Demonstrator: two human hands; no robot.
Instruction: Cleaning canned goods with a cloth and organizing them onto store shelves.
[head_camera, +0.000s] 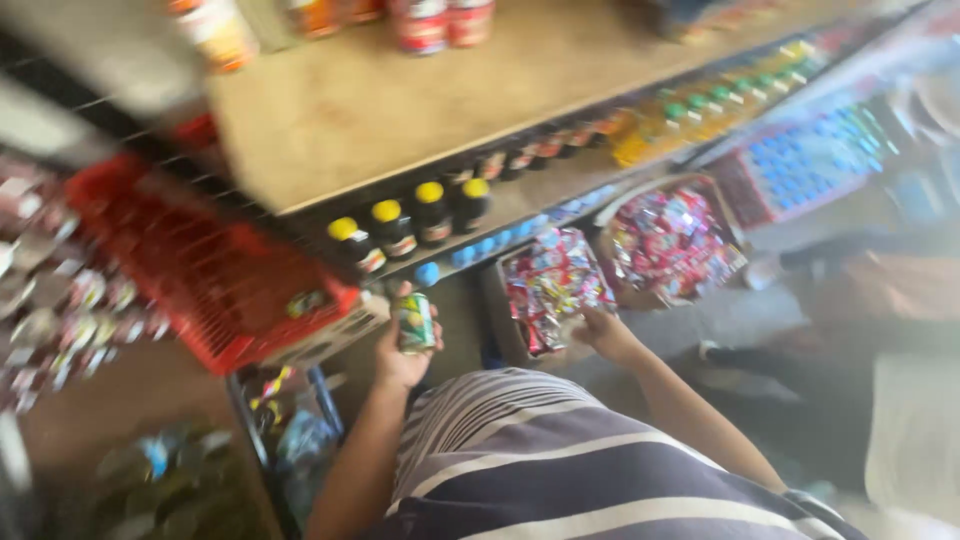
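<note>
Down the middle of the frame, the left hand (402, 352) is up with its grip wrapped around a small green can (414, 321), held upright just below the red basket (205, 270) at centre left. Over to the right, the right hand (603, 330) reaches to a box of bright wrapped sweets (553, 283), touching its near edge; whether that grip is closed or loose, the blur won't let anyone tell. Above both hands, dark bottles with yellow caps (410, 222) line a shelf, and a second tray of red packets (668, 240) sits just right of the first box.
</note>
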